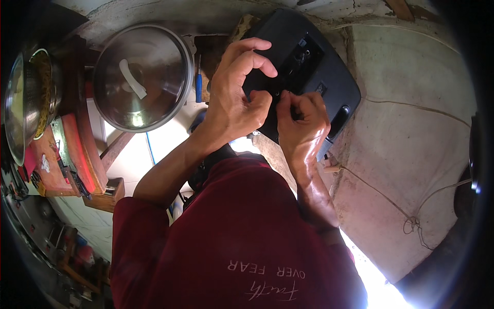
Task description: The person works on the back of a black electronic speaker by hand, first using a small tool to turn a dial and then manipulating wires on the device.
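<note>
A large black plastic case (pixel 337 85), with rounded corners and an oval handle slot, is tilted in front of me. Its recessed panel (pixel 307 54) holds small metal sockets and fittings. My right hand (pixel 306 129) is closed at the panel's near end, thumb and index finger pinched together. Whatever lies between those fingertips is too small or hidden to make out. To its left, my left hand (pixel 231 103) hovers over the edge of the case. Its fingers are curved, with a gap between thumb and fingertips, and nothing shows in them.
A big round pot lid (pixel 159 77) with a pale handle is at the left, beside a blue-handled screwdriver (pixel 198 85). Metal bowls (pixel 31 103) and a wooden shelf (pixel 60 175) with tools stand farther left. Cords (pixel 381 193) run across the pale surface at right.
</note>
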The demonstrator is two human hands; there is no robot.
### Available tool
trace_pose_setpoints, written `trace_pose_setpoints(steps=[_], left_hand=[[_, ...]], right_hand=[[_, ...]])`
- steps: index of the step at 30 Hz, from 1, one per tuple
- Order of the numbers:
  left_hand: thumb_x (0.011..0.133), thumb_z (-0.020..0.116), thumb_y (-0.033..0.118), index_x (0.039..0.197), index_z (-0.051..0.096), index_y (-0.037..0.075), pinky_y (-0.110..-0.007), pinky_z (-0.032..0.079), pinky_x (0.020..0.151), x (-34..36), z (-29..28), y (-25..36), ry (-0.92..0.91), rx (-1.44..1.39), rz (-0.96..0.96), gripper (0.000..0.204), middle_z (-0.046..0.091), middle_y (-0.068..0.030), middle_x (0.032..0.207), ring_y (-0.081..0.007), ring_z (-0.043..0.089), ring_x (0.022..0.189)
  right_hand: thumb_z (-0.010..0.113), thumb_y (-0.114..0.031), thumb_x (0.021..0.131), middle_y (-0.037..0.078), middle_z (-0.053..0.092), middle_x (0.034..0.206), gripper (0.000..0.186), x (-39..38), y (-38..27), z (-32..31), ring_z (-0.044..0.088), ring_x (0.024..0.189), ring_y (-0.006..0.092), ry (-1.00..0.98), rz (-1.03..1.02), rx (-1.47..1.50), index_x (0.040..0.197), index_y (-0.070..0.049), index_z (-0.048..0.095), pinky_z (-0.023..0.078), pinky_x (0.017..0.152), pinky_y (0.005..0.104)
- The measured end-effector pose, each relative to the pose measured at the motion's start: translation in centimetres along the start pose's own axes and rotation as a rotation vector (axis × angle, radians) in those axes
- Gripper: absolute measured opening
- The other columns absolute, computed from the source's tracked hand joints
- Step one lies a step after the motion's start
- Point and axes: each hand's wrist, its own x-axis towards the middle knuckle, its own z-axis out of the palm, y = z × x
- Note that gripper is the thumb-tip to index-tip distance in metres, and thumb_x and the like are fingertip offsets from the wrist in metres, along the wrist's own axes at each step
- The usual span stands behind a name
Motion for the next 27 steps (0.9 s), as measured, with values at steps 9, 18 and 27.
trace_pose_setpoints(steps=[9,18,27], left_hand=[[0.07,0.059,-0.009,0.101,0.07,0.004,-0.041,0.053,0.101,0.1,0.0,-0.1,-0.013,0.021,0.011,0.036,0.064,-0.0175,0.14,-0.0347,0.066,0.123],[0.069,0.059,-0.009,0.102,0.07,0.004,-0.04,0.054,0.099,0.1,0.1,0.0,-0.017,0.043,0.032,0.036,0.065,-0.0171,0.139,-0.0343,0.066,0.122],[0.07,0.059,-0.009,0.101,0.07,0.005,-0.039,0.054,0.097,0.0,0.0,-0.1,-0.015,0.038,0.029,0.036,0.064,-0.0181,0.139,-0.0342,0.067,0.117]], right_hand=[[0.087,-0.009,0.089,0.009,0.07,0.089,0.01,-0.3,0.5,0.8,0.073,0.065,0.027,0.046,-0.002,0.027,0.087,-0.004,0.079,0.055,0.057,0.0389],[0.088,-0.007,0.087,0.01,0.071,0.087,0.01,-0.4,0.5,0.7,0.074,0.069,0.0255,0.056,0.007,0.063,0.087,-0.002,0.079,0.056,0.06,0.0372],[0.087,-0.004,0.085,0.012,0.071,0.086,0.011,0.7,0.0,-0.2,0.071,0.068,0.0245,-0.017,0.052,0.096,0.085,0.002,0.078,0.053,0.061,0.0355]])
